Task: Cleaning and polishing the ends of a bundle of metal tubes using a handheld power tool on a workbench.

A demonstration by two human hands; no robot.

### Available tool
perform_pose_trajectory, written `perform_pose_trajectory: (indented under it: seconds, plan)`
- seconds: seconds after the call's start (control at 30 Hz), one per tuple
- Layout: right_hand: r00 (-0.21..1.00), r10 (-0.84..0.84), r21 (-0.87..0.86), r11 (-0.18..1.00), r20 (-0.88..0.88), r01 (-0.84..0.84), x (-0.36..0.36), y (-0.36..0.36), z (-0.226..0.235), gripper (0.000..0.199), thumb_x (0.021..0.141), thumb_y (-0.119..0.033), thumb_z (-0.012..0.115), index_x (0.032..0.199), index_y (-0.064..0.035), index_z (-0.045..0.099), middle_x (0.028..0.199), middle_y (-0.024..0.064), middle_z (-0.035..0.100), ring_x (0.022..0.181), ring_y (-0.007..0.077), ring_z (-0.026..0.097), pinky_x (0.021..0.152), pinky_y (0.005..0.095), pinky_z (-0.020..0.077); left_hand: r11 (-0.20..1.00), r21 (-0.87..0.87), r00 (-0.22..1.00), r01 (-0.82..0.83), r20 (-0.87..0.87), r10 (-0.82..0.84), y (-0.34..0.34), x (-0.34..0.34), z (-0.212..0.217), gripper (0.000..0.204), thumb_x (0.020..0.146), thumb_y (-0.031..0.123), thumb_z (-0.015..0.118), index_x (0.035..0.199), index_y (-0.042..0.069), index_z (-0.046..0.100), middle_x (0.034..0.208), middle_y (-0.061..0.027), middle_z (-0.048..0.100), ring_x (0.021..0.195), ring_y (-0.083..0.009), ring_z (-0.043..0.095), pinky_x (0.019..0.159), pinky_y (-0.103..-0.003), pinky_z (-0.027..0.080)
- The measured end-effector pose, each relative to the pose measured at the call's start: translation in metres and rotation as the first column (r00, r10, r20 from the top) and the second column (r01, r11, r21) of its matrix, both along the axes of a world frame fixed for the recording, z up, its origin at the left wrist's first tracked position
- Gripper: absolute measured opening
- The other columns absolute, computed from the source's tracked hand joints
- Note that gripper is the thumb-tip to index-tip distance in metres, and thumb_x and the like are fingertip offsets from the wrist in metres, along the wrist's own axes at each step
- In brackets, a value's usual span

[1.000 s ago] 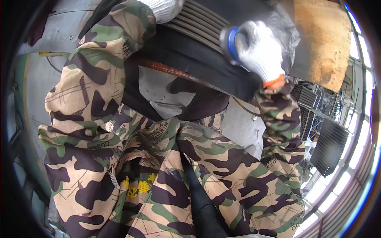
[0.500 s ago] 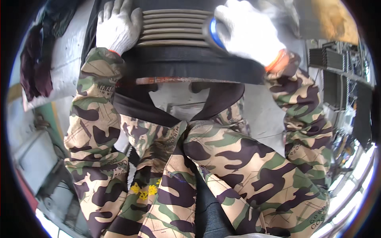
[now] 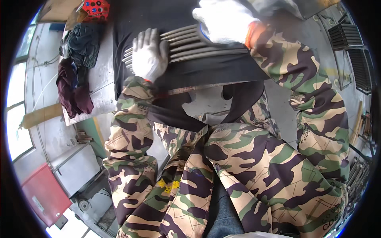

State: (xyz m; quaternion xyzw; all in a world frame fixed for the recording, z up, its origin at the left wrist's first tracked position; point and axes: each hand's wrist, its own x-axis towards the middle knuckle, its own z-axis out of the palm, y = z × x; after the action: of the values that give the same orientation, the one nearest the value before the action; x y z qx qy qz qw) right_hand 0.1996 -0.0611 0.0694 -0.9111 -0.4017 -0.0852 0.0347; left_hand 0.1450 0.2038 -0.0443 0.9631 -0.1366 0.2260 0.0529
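Observation:
Several slim grey metal rods point(image 3: 183, 35) lie side by side on a black cloth point(image 3: 214, 73) spread over the table. My left hand point(image 3: 150, 57), in a white knit glove, rests flat across the rods near their left ends, its fingers stretched out. Over the right part of the rods is my right hand point(image 3: 228, 23), gloved in white with an orange cuff. Its fingers curl over a rounded thing with a blue edge point(image 3: 203, 31); the glove hides most of it, so I cannot tell its kind.
Dark and maroon clothes point(image 3: 73, 85) lie on the surface to the left. A red box point(image 3: 95, 10) with round coloured spots sits at the far left. Stacked dark bars point(image 3: 345, 36) are at the far right. A red panel point(image 3: 45, 194) is at lower left.
The view has swung, so everything sits further right and the rods slant. My right hand is nearer my left in the picture. My left hand still lies flat on the rods.

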Motion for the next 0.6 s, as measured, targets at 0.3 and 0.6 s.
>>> perform_pose_trajectory:
  seconds: [0.3,0.6]
  plan:
    - [0.983,-0.116,0.238,0.96,-0.14,0.148,0.015,-0.018,0.026,0.024,0.084,-0.031,0.067,0.093,-0.0088,0.073,0.093,0.0201,0.069,0.089,0.041,0.069,0.078,0.0503,0.0552,0.958,0.003,0.954,0.288,-0.09,-0.287,-0.027,0.003,0.026,0.079,0.093,0.052,0.066,0.145,-0.005,0.05,0.143,-0.0286,0.055,0.133,-0.0471,0.051,0.117,-0.056,0.036]
    - [0.998,-0.069,0.159,0.985,0.007,0.067,0.014,-0.043,0.025,0.02,0.082,-0.028,0.068,0.089,-0.009,0.072,0.087,0.0178,0.068,0.082,0.0394,0.069,0.073,0.0503,0.0551,0.986,0.018,0.986,0.164,0.022,-0.164,-0.037,0.011,0.013,0.055,0.098,0.038,0.062,0.136,-0.001,0.058,0.136,-0.0254,0.06,0.127,-0.0437,0.054,0.11,-0.055,0.039]
